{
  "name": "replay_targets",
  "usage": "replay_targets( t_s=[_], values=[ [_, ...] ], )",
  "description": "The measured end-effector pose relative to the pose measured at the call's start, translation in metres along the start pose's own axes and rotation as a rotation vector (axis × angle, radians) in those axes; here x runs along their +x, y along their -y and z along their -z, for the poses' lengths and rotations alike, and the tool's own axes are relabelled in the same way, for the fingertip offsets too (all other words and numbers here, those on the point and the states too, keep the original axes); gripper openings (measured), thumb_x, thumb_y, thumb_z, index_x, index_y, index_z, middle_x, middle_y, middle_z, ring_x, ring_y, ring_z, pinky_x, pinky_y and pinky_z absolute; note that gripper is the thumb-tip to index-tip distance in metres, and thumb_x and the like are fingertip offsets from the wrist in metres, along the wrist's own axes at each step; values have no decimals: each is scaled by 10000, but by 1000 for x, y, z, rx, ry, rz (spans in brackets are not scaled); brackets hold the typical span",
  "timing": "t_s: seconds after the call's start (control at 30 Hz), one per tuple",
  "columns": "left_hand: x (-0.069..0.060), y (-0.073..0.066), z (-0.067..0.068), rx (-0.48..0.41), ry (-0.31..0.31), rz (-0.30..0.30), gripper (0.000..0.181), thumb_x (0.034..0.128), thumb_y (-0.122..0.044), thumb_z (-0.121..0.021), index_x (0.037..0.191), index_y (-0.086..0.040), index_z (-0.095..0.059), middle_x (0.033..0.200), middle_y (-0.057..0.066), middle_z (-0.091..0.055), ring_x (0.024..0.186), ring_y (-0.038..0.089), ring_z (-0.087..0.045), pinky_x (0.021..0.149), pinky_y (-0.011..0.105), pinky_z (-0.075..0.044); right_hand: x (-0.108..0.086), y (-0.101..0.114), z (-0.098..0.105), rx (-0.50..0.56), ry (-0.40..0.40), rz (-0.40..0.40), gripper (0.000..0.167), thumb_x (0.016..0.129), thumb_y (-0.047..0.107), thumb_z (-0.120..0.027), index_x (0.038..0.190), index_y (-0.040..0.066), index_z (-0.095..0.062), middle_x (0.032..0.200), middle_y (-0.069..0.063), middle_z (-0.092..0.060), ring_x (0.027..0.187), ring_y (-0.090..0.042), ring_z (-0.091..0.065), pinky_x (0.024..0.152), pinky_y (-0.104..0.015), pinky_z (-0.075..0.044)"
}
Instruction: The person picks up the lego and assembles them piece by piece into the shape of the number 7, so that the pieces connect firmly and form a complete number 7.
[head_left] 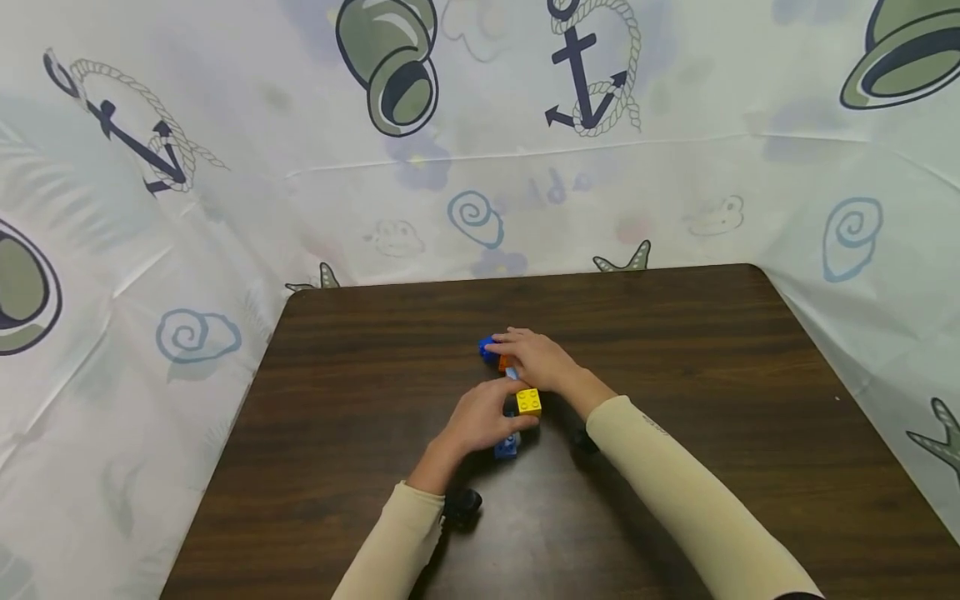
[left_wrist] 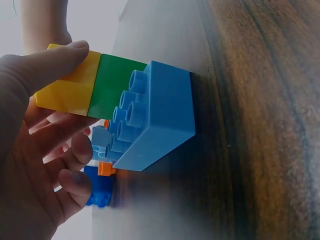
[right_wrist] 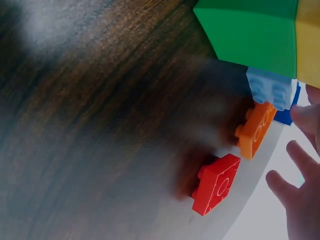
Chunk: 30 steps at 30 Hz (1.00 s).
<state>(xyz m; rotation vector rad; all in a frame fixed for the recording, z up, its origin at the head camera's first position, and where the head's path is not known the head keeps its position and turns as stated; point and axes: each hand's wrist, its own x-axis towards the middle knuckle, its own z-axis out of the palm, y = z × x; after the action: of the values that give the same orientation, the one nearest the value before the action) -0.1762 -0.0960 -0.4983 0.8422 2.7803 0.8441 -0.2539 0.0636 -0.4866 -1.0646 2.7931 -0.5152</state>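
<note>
My left hand pinches a yellow toy brick between thumb and fingers. A green brick sits directly against the yellow one, with a studded light blue brick at its other end, on the table. My right hand reaches over the far bricks, its fingers spread and apparently holding nothing. Around it lie an orange brick, a red brick, a smaller pale blue brick and a dark blue brick. My right hand hides the red brick in the head view.
The dark wooden table has rounded far corners. A printed white cloth hangs behind it and along both sides. Black wrist devices hang below both forearms, close to the tabletop.
</note>
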Motion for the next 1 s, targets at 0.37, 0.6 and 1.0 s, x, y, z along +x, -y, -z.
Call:
replay_targets(
  t_s=[0.37, 0.6, 1.0],
  values=[
    [2, -1, 2, -1, 37, 5, 480, 877, -425, -723, 1305, -234, -618, 1201, -60, -661, 1016, 141, -633, 883, 390, -508, -6, 0, -1, -61, -74, -150, 316, 952, 178, -646, 1268, 157, -653, 1234, -64, -523, 1118, -258, -473, 953, -450, -406],
    [2, -3, 3, 15, 41, 24, 484, 852, -411, -757, 1275, -208, -639, 1060, -56, -699, 837, 101, -618, 808, 351, -521, -9, -4, 1, -71, -88, -190, 319, 929, 203, -684, 1240, 150, -641, 1223, -47, -646, 1116, -265, -581, 972, -487, -402],
    [0, -3, -2, 42, 13, 64, 531, 816, -399, -795, 1269, -159, -657, 1116, -5, -704, 879, 117, -636, 827, 361, -527, -30, -11, 7, 161, -249, -283, 586, 905, 168, -692, 1444, 120, -466, 1283, -129, -534, 1056, -313, -600, 926, -487, -496]
  ],
)
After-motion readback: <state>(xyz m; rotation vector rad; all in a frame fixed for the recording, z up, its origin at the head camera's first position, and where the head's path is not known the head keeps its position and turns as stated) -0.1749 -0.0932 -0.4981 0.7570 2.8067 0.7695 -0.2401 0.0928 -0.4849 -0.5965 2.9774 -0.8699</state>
